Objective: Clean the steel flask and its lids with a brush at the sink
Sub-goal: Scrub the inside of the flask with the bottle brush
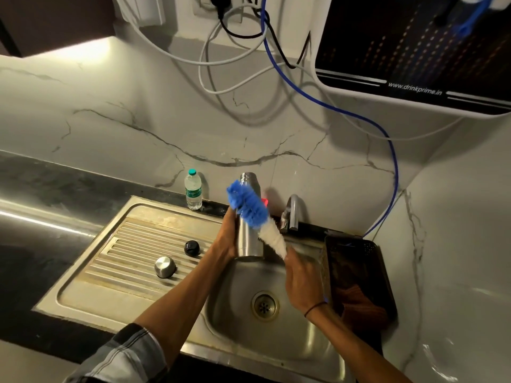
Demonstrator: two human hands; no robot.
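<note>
My left hand point(226, 236) grips the steel flask point(249, 239) upright over the sink basin point(243, 322), its open neck at the top. My right hand point(302, 283) holds the handle end of a bottle brush point(255, 214) with blue and white bristles. The brush lies slanted across the front of the flask, outside it. On the ribbed drainboard point(132, 244) to the left lie a black inner lid point(192, 248) and a steel cap point(165, 267).
A tap point(293, 214) stands behind the basin with no visible water stream. A small plastic water bottle point(193, 193) stands at the back of the counter. A dark tray point(356, 275) sits right of the sink. Cables and a blue hose point(359, 117) hang on the wall.
</note>
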